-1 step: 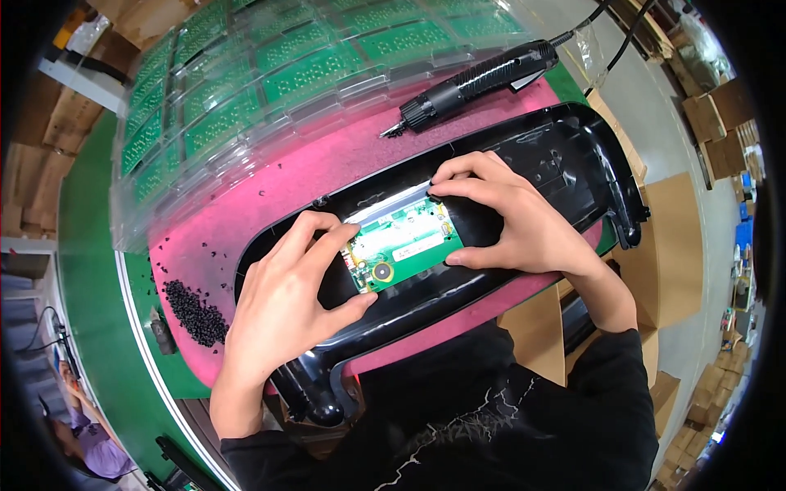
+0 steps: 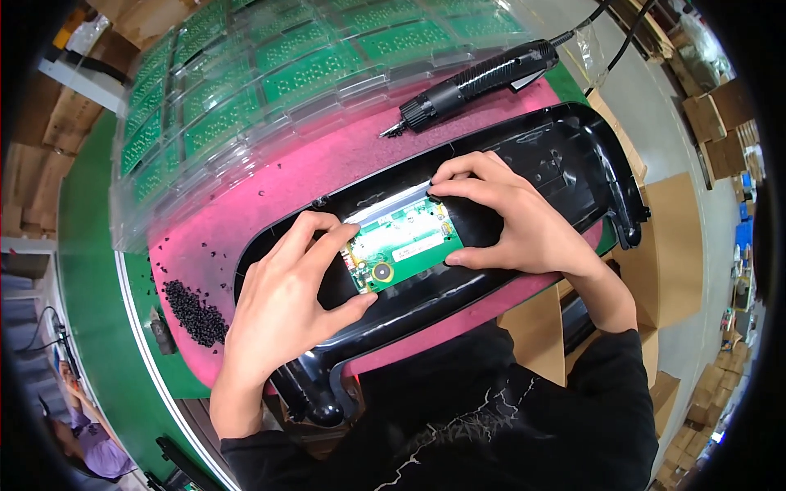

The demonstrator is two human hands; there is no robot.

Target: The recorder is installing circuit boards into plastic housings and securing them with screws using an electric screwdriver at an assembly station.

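A green circuit board [image 2: 416,263] with a round buzzer-like part near its lower left corner lies tilted in the middle of a long, glossy black plastic housing [image 2: 565,155]. My left hand [image 2: 291,286] grips the board's left end, thumb at the lower corner and fingers at the upper one. At the other end, my right hand [image 2: 512,217] holds the board with the thumb at the lower right corner and fingertips at the upper right. Glare whitens part of the board, and I cannot tell whether it sits fully down in the housing.
Beneath the housing is a pink mat [image 2: 237,209] on a green table [image 2: 90,221]. Small black screws [image 2: 195,314] are heaped at the left. An electric screwdriver [image 2: 479,86] lies beyond the housing, beside clear trays [image 2: 303,65] of green boards. A cardboard box [image 2: 532,331] stands at right; another person [image 2: 102,450] is at far left.
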